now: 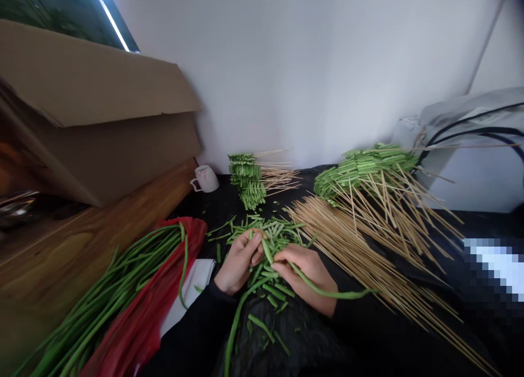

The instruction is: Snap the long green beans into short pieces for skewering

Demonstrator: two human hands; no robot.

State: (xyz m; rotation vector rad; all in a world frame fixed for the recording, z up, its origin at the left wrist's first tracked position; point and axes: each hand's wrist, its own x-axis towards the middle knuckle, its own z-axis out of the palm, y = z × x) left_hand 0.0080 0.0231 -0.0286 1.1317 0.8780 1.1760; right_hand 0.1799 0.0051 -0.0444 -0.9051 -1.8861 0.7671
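Observation:
My left hand (239,261) and my right hand (305,273) meet over a black-covered table (409,311), both pinching long green beans. The right hand's fingers close on a long green bean (327,291) that curves off to the right. The left hand's fingertips grip its short upper end (267,250) and another bean (239,317) trails down toward me. Below and behind the hands lies a heap of short cut bean pieces (274,232).
A bundle of uncut long beans (118,289) lies on a red plastic bag (139,322) at left. Bare bamboo skewers (368,246) fan out at right. Skewered bean stacks (248,180) (364,167) sit at the back, with a white mug (204,178), cardboard box (102,115) and grey bag (475,153).

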